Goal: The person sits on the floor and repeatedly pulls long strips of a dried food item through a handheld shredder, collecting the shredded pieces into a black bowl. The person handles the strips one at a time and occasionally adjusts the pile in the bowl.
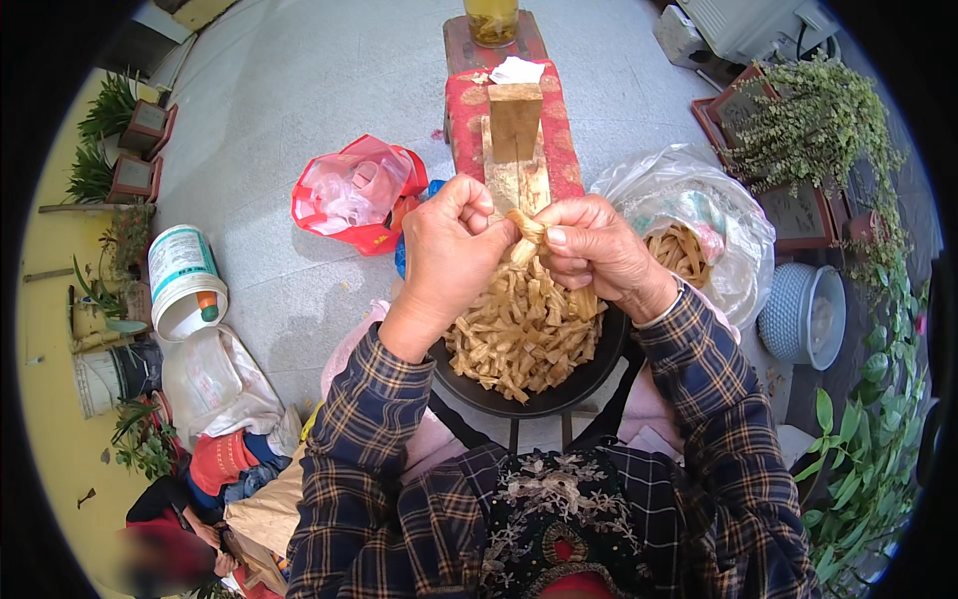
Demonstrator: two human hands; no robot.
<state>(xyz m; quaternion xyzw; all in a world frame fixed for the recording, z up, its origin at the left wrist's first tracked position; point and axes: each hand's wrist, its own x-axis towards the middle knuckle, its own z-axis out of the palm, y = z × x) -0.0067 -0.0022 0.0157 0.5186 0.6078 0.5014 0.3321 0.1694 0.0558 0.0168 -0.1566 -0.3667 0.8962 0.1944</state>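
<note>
Between my left hand (453, 251) and my right hand (599, 247), a tan, dried-looking fibrous strip (528, 228) is bent into a loop or knot. Thumbs and fingertips of both hands pinch it. Its lower end hangs under my right hand. Directly below sits a round black pan (615, 348), heaped with short, folded or knotted tan pieces (516, 341). Just beyond my hands, a wooden board with an upright wooden block (515, 123) rests on a red patterned cloth (557, 135) over a bench.
Right of the pan, a translucent plastic bag (737, 217) holds long tan strips (677, 254). A red bag (359, 198) with plastic inside stands left. A white bucket (183, 277) lies tipped over. A jar (492, 26) stands beyond. Another person (168, 517) sits lower left.
</note>
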